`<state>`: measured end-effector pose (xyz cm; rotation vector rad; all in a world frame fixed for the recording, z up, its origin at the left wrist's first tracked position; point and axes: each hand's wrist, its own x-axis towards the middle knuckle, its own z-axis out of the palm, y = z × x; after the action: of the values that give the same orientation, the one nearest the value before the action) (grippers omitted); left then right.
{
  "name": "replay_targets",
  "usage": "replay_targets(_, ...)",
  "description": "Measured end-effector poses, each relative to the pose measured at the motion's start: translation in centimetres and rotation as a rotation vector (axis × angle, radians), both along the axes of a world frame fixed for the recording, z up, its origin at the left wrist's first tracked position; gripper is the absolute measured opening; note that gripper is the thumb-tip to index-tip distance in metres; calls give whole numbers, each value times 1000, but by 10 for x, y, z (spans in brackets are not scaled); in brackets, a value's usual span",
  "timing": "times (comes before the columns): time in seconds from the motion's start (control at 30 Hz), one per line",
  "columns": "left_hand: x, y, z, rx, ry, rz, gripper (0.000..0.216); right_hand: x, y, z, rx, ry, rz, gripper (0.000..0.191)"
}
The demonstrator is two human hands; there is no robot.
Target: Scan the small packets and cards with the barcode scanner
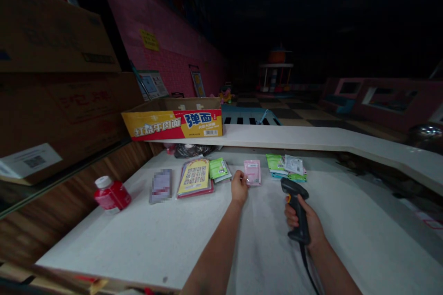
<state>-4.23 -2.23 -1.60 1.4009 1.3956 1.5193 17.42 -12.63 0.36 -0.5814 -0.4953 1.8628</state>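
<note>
My right hand is wrapped round the handle of a black barcode scanner, whose cord runs down toward the bottom edge. The scanner's head points left and forward. My left hand has its fingers closed at the left edge of a small pink packet lying on the white desk. Just left of that hand are green packets beside a stack of yellow-topped booklets or sheets. Behind the scanner lies another pile of green and white packets.
A red bottle with a white cap and a blurred flat item sit at the left. A yellow and red carton rests on the raised white ledge behind. Large cardboard boxes are stacked at far left.
</note>
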Motion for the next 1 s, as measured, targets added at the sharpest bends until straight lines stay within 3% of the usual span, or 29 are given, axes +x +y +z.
replay_targets(0.13, 2, -13, 6, -28, 54, 16, 13, 4, 3, -6, 13, 104, 37, 30)
replay_targets(0.27, -4, -41, 25, -2, 301, 98, 13, 5, 6, -15, 15, 114, 81, 27)
replay_targets(0.43, -45, -63, 76, -65, 532, 270, 8, 7, 9, -24, -18, 174, 61, 24)
replay_targets(0.6, -101, -47, 123, -332, 658, 506, 12, 6, 7, -22, -53, 228, 57, 21)
replay_targets(0.7, -116, -30, 127, -475, 677, 501, 18, 5, 5, -21, -61, 239, 48, 22)
replay_targets(0.83, -120, -22, 121, -546, 720, 512, 23, 5, 4, -21, -83, 225, 41, 24)
replay_targets(0.9, -120, -26, 119, -526, 814, 537, 25, 5, 4, -20, -95, 207, 38, 26)
replay_targets(1.0, -118, -34, 118, -361, 1031, 521, 27, 4, 3, -17, -101, 175, 32, 28)
